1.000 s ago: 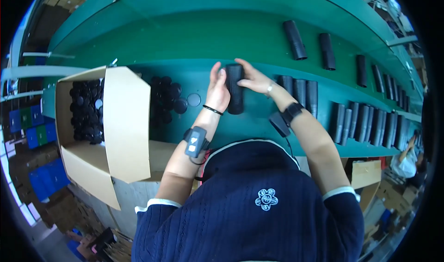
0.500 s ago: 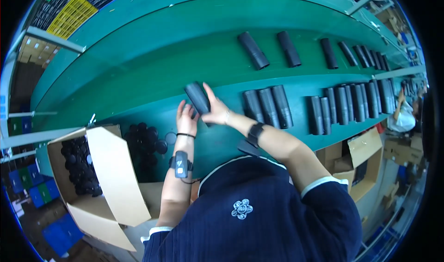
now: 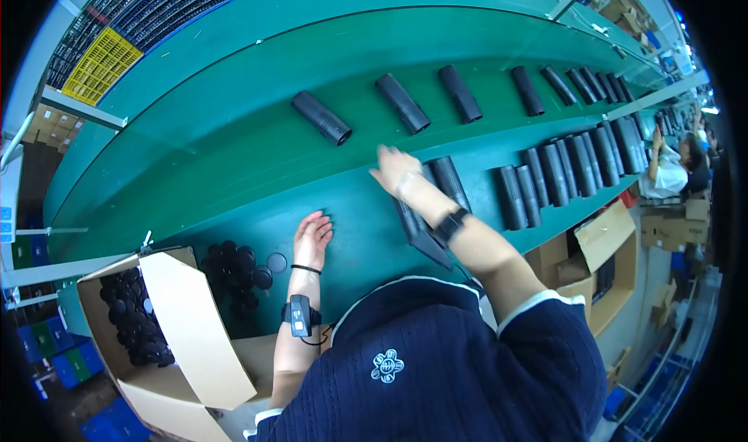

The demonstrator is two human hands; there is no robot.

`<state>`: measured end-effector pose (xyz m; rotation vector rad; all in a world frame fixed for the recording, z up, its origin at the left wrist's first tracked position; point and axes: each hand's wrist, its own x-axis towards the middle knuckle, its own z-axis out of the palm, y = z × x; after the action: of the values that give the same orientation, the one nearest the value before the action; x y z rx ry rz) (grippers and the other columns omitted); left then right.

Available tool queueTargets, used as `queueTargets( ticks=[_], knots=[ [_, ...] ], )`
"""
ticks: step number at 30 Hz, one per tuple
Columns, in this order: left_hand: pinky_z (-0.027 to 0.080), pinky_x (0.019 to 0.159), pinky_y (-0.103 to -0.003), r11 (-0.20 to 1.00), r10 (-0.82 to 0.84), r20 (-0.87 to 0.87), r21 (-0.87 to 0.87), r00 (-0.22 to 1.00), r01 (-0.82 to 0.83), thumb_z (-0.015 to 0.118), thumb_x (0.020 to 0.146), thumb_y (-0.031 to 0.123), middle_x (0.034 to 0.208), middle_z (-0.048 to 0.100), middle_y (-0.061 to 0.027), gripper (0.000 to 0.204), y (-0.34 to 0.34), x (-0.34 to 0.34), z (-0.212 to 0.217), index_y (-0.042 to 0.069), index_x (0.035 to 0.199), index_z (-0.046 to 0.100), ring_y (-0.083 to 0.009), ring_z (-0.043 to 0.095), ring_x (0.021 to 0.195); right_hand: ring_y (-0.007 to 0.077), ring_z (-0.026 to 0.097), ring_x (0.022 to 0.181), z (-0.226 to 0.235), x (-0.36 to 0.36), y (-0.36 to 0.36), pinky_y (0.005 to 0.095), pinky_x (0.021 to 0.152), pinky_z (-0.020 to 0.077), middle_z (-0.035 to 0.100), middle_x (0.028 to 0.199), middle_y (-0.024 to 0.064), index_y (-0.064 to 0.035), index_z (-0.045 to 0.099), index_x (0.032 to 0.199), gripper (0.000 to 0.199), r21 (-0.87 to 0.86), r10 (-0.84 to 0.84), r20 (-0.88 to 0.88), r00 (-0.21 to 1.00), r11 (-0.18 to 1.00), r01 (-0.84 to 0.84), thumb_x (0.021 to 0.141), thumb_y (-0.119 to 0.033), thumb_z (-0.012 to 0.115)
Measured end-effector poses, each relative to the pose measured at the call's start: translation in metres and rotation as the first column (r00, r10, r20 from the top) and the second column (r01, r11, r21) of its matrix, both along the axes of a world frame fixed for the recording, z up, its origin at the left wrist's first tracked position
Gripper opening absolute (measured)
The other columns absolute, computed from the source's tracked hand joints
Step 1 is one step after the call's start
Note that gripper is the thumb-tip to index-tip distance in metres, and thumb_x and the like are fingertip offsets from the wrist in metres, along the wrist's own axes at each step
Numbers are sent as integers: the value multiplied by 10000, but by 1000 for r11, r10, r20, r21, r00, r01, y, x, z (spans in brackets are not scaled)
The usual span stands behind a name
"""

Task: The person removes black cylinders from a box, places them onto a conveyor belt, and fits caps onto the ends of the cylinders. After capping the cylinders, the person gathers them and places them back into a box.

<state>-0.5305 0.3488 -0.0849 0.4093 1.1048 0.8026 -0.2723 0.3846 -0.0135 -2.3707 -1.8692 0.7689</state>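
Observation:
My right hand (image 3: 396, 169) reaches over the near edge of the green belt, slightly blurred, thumb and fingers apart, holding nothing. Beyond it, a black ribbed tube (image 3: 322, 118) lies slanted on the belt, apart from my fingers. Just under my right wrist and forearm are several more black tubes (image 3: 451, 183) standing side by side, partly hidden. My left hand (image 3: 312, 235) hovers above the green table (image 3: 351, 208), empty, its fingers loosely bent. To its left are a loose black round cap (image 3: 276, 263) and a pile of black caps (image 3: 234, 266).
An open cardboard box (image 3: 191, 325) of black caps stands at the left. More tubes (image 3: 456, 95) lie spaced along the belt, and others (image 3: 557, 173) stand in a row at the right. Another open carton (image 3: 615, 278) is at the lower right; a co-worker (image 3: 668, 169) sits farther off.
The tube that was between my hands now lies on the belt, let go. My right hand has moved right toward the near tubes; my left has drawn back slightly toward me.

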Motion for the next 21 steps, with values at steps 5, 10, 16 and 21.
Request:
queueTargets(
  ticks=[5, 10, 16, 21],
  knots=[
    [476, 800, -301, 945, -322, 76, -24, 944, 325, 572, 905, 246, 1022, 621, -76, 353, -10, 63, -8, 58, 1201, 524, -194, 594, 908, 331, 629, 956, 3, -5, -81, 378, 799, 524, 573, 1100, 237, 73, 176, 1399, 901, -175, -1, 97, 995, 984, 18, 787, -354, 681],
    [480, 774, -318, 918, -359, -215, 96, 908, 385, 636, 866, 369, 994, 606, -99, 535, -16, 102, 25, -17, 1201, 479, -188, 586, 873, 303, 638, 854, -19, -24, -112, 367, 764, 523, 584, 1008, 238, 44, 196, 1412, 776, 92, 90, -173, 981, 993, -75, 821, -227, 620],
    [419, 950, -336, 757, -350, -221, 506, 911, 413, 723, 770, 62, 1149, 534, -95, 600, -23, 53, 63, 10, 1251, 367, -189, 523, 1091, 66, 534, 662, 3, -30, -102, 226, 595, 463, 574, 777, -12, -125, 470, 1340, 410, -101, -182, -948, 263, 951, 293, 955, -260, 504],
    [390, 977, -341, 600, -396, -417, 557, 818, 574, 707, 721, -14, 1179, 497, -108, 684, -39, 23, 66, 52, 1281, 321, -207, 483, 1147, 52, 523, 667, 8, -45, -95, 203, 564, 453, 565, 810, -20, -144, 616, 1204, 307, -95, -112, -977, 179, 990, 101, 943, -283, 530]
  ],
)
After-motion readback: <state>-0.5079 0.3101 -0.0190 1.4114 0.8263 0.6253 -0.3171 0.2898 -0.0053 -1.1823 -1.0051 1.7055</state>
